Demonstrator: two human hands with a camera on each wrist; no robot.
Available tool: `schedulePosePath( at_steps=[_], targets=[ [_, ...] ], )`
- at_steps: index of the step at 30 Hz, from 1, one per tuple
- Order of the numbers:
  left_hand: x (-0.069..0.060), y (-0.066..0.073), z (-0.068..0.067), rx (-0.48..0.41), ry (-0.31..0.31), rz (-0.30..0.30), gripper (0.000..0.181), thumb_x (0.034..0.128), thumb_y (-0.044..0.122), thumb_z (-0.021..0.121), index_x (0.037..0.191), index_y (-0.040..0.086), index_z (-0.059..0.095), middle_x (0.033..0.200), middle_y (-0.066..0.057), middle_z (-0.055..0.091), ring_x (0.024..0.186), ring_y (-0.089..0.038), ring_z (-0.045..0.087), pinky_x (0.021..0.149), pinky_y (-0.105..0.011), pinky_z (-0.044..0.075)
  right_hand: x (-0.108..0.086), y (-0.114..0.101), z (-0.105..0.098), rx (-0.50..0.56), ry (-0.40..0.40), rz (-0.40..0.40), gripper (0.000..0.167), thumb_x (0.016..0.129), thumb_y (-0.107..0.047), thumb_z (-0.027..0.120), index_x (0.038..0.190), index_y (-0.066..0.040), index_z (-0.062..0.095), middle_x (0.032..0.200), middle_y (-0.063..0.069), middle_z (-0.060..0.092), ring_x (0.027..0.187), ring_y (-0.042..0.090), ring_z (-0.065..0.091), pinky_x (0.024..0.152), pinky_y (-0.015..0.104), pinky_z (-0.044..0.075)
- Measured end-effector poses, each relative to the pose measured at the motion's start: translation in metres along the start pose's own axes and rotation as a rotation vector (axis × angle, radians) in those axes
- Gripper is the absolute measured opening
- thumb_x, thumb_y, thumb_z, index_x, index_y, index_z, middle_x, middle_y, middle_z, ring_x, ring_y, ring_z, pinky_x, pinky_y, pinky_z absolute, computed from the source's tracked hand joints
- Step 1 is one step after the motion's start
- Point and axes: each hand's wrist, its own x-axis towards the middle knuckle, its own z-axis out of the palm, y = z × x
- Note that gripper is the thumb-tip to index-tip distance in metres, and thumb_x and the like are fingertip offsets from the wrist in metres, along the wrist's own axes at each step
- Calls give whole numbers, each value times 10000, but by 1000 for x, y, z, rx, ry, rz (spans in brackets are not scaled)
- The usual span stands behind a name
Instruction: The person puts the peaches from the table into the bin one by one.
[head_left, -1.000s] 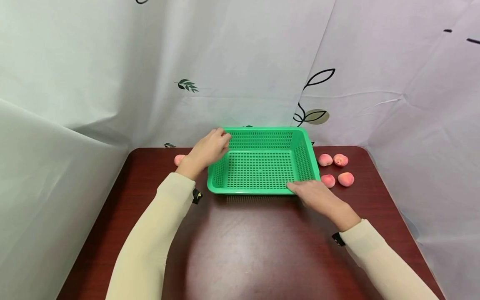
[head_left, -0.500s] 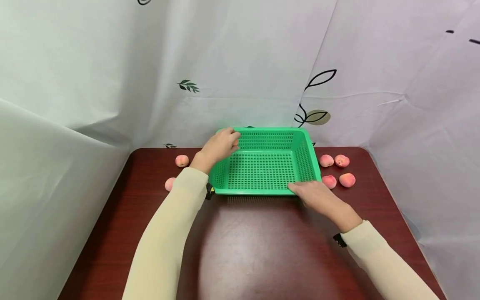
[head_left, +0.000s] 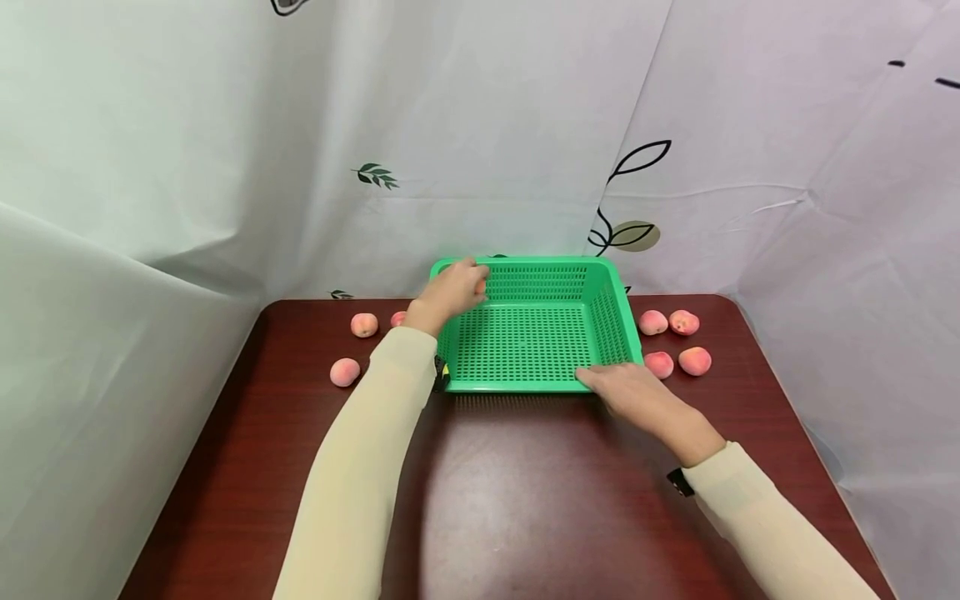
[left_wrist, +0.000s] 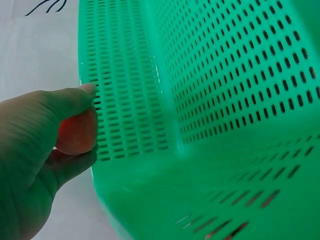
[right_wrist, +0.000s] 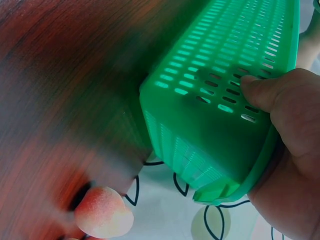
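A green slotted plastic basket [head_left: 525, 387] stands at the far side of the table, with no fruit visible on its floor. My left hand [head_left: 452, 288] is over the basket's left end and holds a peach [left_wrist: 77, 131] between thumb and fingers. In the left wrist view that peach appears close to the far wall, partly covered by the hand. At the near right corner my right hand [head_left: 637, 398] grips the basket's rim, its thumb [right_wrist: 257, 90] against the slotted wall.
Left of the basket lie a front peach [head_left: 345, 372], a back peach [head_left: 364, 325] and another peach [head_left: 397, 319] partly behind the left arm. Several peaches [head_left: 694, 361] lie to the right. A white patterned curtain [head_left: 465, 125] hangs behind the dark red table [head_left: 247, 467].
My left hand has moved right, further over the basket, with the peach. Its arm has uncovered peaches on the left. The right hand and the basket stay in place.
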Motion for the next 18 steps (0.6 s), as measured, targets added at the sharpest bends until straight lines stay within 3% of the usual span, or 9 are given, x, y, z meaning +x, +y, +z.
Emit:
schedulePosePath(
  at_steps=[9,14,18],
  targets=[
    [12,-2,4,-41,-138,-71,134,1004,167,675,1092,71,639,1008,-81,585,907,-220,537,805,-371,459,-1,2,0,5,6,0,303,873,66,624,836,-162,427,675,-59,412,590,149,482,588,304,414],
    [13,-5,8,-64,-214,-140,72,1006,128,655,1006,74,606,948,-80,590,835,-205,515,767,-356,432,0,2,0,11,1,0,309,874,64,628,832,-164,425,674,-64,409,592,145,483,590,302,417],
    [13,-6,10,-55,-256,-163,22,1008,97,622,1022,82,614,946,-72,584,818,-199,510,733,-344,427,0,2,1,6,-8,-1,311,873,59,633,829,-166,423,677,-63,418,598,147,493,592,306,424]
  ],
)
